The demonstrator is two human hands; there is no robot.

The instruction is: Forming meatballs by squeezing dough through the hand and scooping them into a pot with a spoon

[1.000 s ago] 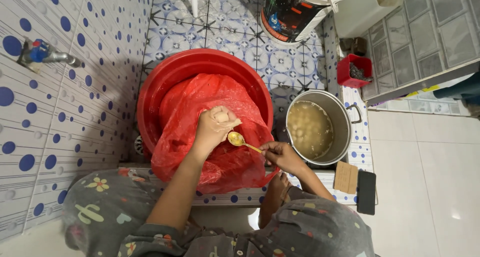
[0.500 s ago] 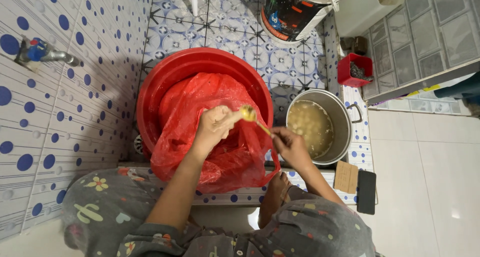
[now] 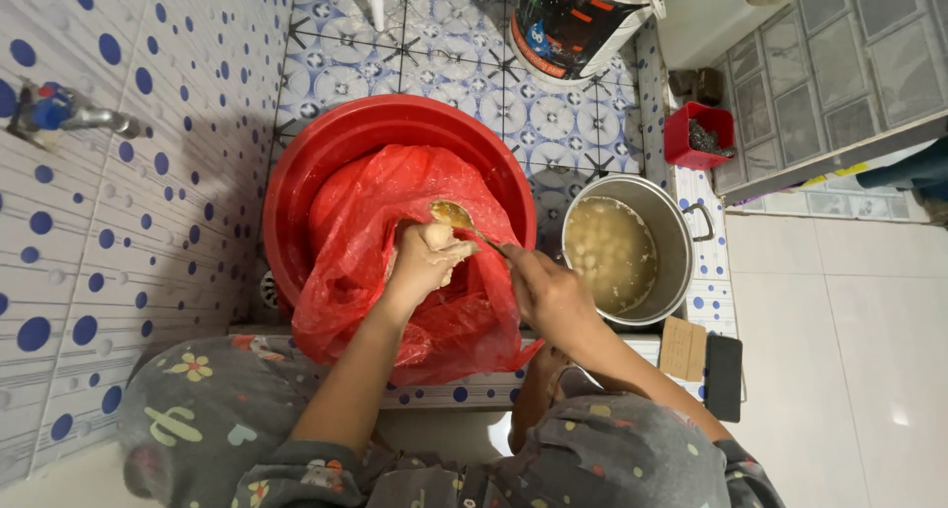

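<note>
Right hand grip clamped on spoon; left hand fisted over red bag; patterned tile floor.

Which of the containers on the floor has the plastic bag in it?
The big red tub, the one lined with the red plastic bag. The steel pot holds pale liquid, and the small red box holds dark bits.

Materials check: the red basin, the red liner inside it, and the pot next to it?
Red basin: looks like moulded plastic, smooth with a soft sheen on the rim. Red liner: thin plastic film, crinkled, glossy and slightly see-through. Pot: metal, probably steel or aluminium, with a dull grey rim and a side loop handle; it holds cloudy liquid with pale lumps.
</note>
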